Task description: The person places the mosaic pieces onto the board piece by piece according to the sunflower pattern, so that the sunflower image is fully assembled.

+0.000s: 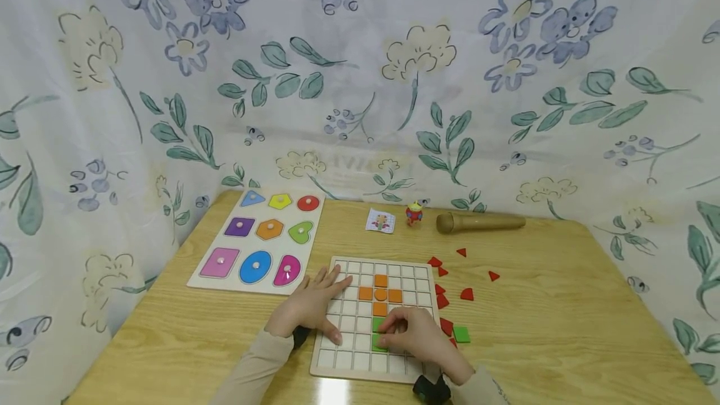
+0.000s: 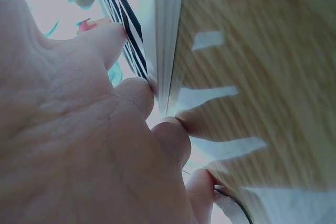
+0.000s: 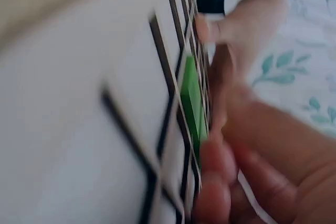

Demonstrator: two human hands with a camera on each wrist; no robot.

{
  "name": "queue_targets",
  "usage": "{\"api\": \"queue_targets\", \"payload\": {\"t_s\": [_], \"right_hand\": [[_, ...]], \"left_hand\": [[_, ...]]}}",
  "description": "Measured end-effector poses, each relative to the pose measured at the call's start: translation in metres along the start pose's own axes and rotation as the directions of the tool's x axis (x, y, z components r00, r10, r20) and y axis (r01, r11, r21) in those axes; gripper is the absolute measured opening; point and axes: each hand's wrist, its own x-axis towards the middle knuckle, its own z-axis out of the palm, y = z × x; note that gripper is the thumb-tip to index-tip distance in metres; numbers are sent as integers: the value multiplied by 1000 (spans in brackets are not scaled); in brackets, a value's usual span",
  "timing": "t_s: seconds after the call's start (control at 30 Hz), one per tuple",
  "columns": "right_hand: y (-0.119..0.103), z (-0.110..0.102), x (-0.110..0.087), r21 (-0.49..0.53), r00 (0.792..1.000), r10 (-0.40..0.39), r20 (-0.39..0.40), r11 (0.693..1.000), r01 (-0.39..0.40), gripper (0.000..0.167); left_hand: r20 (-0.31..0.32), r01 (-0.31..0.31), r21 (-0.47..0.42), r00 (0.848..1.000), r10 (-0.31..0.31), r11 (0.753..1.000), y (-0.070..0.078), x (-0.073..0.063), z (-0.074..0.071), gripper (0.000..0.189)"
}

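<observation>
A white grid board (image 1: 345, 360) lies on the table, with an orange cross of square tiles around a round orange tile (image 1: 380, 294). Two green square tiles sit below the cross. My right hand (image 1: 419, 336) has its thumb and curled fingers at the lower green tile (image 1: 378, 344); the index fingertip is by the upper green tile (image 1: 378, 324). In the right wrist view a green tile (image 3: 192, 95) stands slightly proud of the grid, beside the fingertips. My left hand (image 1: 310, 306) rests spread over the board's left edge, thumb on the cells; its fingers also show in the left wrist view.
Several red pieces (image 1: 467, 294) and a green square (image 1: 462, 334) lie right of the board. A shape puzzle board (image 1: 259, 274) is at the left. Along the back are a picture card (image 1: 380, 221), a small red figure (image 1: 414, 214) and a wooden microphone (image 1: 480, 222).
</observation>
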Motion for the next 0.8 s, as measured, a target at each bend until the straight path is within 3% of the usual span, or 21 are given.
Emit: {"api": "queue_targets", "payload": {"t_s": [0.13,0.33,0.4,0.5,0.67,0.73,0.8], "right_hand": [[9,-18,-4,154,998,2,61,988,-11,23],[26,-52,-21,287,1000,-9,15,958,4,40],[34,-64,-30,287,1000,-5,-25,958,12,43],[47,-78,-46,266,991,77,-105,963,-47,44],[65,-89,-73,159,936,275,-218,957,-244,44],[68,-91,-78,93,921,313,-231,950,-300,43],[67,-90,-80,18,922,308,-236,950,-313,42]], "left_hand": [[2,-4,-9,1000,4,1000,0,-1,1,111],[-2,-11,3,1000,11,1000,-1,-1,0,111],[-7,-9,-4,1000,9,1000,-1,-1,0,111],[-12,-12,-11,1000,12,1000,-1,-1,0,111],[-8,-19,-2,1000,19,1000,-1,0,1,111],[-8,-17,3,1000,17,1000,-1,0,1,111],[-12,-16,3,1000,16,1000,-1,0,1,111]]}}
